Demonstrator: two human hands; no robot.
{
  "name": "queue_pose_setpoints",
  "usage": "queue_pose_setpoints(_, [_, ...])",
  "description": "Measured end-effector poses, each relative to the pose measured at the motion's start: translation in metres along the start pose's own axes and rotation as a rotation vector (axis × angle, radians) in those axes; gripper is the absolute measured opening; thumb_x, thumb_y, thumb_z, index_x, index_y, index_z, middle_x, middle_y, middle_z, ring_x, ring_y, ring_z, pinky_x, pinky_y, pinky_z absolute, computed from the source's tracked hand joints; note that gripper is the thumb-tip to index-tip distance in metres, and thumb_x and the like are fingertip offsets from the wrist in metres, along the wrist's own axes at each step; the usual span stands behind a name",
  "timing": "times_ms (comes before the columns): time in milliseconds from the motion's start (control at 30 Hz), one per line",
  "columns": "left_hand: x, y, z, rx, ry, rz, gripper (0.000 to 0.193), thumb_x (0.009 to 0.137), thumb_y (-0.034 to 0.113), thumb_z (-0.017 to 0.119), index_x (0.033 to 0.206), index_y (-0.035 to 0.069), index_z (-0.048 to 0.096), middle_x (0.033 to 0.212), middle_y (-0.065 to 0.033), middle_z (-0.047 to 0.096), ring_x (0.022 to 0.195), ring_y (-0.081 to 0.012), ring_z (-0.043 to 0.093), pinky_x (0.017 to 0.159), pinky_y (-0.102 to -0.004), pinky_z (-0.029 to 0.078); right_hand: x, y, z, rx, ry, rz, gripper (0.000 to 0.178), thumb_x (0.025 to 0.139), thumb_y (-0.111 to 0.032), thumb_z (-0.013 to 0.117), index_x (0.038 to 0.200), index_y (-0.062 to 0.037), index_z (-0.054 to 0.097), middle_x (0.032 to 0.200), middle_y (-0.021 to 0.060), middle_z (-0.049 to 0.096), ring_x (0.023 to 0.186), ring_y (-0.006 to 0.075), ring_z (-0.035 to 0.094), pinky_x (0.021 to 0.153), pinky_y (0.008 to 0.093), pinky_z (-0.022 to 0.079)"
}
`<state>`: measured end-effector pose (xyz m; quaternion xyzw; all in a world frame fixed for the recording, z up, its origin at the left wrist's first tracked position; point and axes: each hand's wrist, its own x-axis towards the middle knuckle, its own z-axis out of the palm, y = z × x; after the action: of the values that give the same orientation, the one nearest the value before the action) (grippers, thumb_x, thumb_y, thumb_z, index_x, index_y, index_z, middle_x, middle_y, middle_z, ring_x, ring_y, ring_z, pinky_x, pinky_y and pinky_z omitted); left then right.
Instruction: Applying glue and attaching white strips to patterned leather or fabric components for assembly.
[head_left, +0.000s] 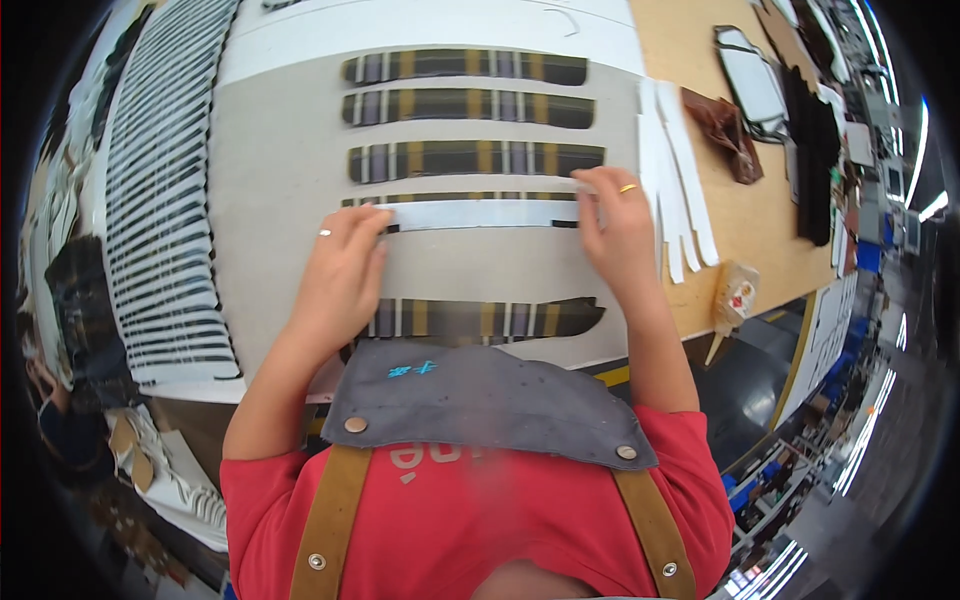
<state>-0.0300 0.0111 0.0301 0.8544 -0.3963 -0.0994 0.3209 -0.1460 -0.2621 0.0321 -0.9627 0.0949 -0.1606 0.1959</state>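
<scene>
A white strip (480, 214) stretches level between my two hands, over a plaid fabric strip (450, 196) whose far edge shows behind it. My left hand (345, 262) pinches its left end, thumb and fingers together. At the other end my right hand (615, 215) closes its fingertips on the strip's corner. Beyond my hands lie three more plaid strips, the nearest plaid piece (470, 160) just past my right fingertips. One further plaid strip (485, 318) rests close to my body, below the white strip.
Several loose white strips (675, 190) lie right of the grey work mat (270, 220). A tipped glue bottle (738, 295) sits at the table's right edge, with brown material (725, 135) farther back. Rows of white strips (165, 200) fill the left side.
</scene>
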Motion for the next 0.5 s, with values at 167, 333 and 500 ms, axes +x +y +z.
queue_pose_setpoints(167, [0.009,0.006,-0.008,-0.208,0.323,0.030,0.020,0.084,-0.002,0.053,0.105,-0.002,0.054,0.099,-0.0138,0.054,0.091,-0.0261,0.054,0.083,-0.0330,0.043,-0.011,0.054,-0.016,-0.272,0.095,0.299,0.026,0.083,-0.017,0.063,0.100,0.0020,0.055,0.088,0.0175,0.056,0.084,0.0348,0.058,0.072,0.0402,0.047])
queue_pose_setpoints(333, [0.002,0.006,-0.023,-0.234,0.402,0.034,0.017,0.083,-0.002,0.059,0.099,0.000,0.055,0.085,-0.0085,0.056,0.079,-0.0189,0.054,0.074,-0.0304,0.043,-0.004,0.066,-0.014,-0.263,0.090,0.366,0.019,0.084,-0.015,0.060,0.088,0.0025,0.054,0.087,0.0182,0.056,0.078,0.0348,0.058,0.070,0.0405,0.048])
queue_pose_setpoints(500, [0.004,0.015,-0.030,-0.150,0.099,0.176,0.017,0.085,0.008,0.060,0.101,0.004,0.059,0.079,-0.0067,0.062,0.077,-0.0200,0.058,0.073,-0.0332,0.043,0.000,0.069,-0.016,-0.302,0.050,0.403,0.014,0.082,-0.010,0.059,0.078,0.0026,0.054,0.082,0.0175,0.056,0.075,0.0339,0.058,0.068,0.0412,0.048])
